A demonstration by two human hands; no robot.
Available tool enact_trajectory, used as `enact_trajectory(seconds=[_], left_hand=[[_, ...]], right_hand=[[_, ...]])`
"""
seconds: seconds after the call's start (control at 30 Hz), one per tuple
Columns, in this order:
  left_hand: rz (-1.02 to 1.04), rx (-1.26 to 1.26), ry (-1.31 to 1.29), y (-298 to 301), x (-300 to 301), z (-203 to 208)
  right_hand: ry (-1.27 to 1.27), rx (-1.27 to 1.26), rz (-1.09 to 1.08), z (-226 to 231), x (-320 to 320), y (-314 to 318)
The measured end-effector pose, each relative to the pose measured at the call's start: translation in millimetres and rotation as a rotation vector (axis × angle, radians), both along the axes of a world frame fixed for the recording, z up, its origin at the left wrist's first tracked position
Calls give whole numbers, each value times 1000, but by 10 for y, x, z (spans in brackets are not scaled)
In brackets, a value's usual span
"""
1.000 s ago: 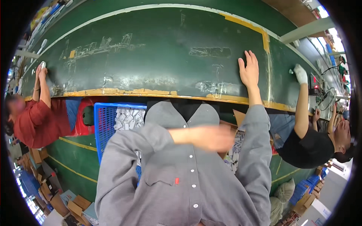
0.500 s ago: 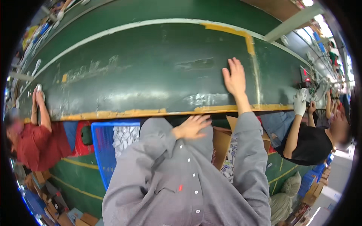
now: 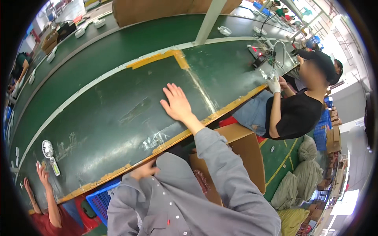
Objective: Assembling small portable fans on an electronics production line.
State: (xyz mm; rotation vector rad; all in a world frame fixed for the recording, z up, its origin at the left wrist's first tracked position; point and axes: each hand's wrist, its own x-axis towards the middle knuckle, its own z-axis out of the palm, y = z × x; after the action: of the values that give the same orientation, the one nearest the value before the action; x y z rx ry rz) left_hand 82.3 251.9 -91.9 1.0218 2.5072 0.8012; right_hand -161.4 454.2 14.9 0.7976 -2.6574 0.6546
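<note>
My right hand rests palm down on the dark green bench top, its fingers apart and nothing in it. Low at the bench's front edge, beside my lap, is my left hand; motion smears its fingers, so their pose is unclear. A white handheld fan lies on the bench toward the left. Next to it are the raised hand and red sleeve of a co-worker.
A cardboard box stands below the bench to my right, a blue crate to my left. At the right, a co-worker in black holds a clear-and-white item near a wired device. A pale post rises at the bench's far side.
The view has turned right. The fan now shows on the bench at the left, by the co-worker's raised hand. My left hand has shifted left along my lap; my right stays open on the bench.
</note>
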Motion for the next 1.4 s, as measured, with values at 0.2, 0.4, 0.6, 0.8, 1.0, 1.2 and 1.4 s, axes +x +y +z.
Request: enact_trajectory(seconds=[0.2,0.4,0.6,0.8,1.0,1.2,1.4], left_hand=[[162,-96,-47,-13,-149,108],[-42,304,350,308,-63,686],[741,-157,563,-1145,-676,2223],[1772,-403,284,-2984,50,1428],[1639,-331,256,-2890,59,1402],[1460,21,465,-2341,-177,1450],[1117,827,337,-844,-716,2033]], right_hand=[[-2,-63,63,45,54,-72],[2,-11,31,-7,-27,197],[-43,15,40,-92,-46,118],[-70,18,54,-32,-1,-29],[-59,27,42,-50,-20,37],[-51,-4,52,-106,-32,77],[-172,-342,253,507,542,-286]])
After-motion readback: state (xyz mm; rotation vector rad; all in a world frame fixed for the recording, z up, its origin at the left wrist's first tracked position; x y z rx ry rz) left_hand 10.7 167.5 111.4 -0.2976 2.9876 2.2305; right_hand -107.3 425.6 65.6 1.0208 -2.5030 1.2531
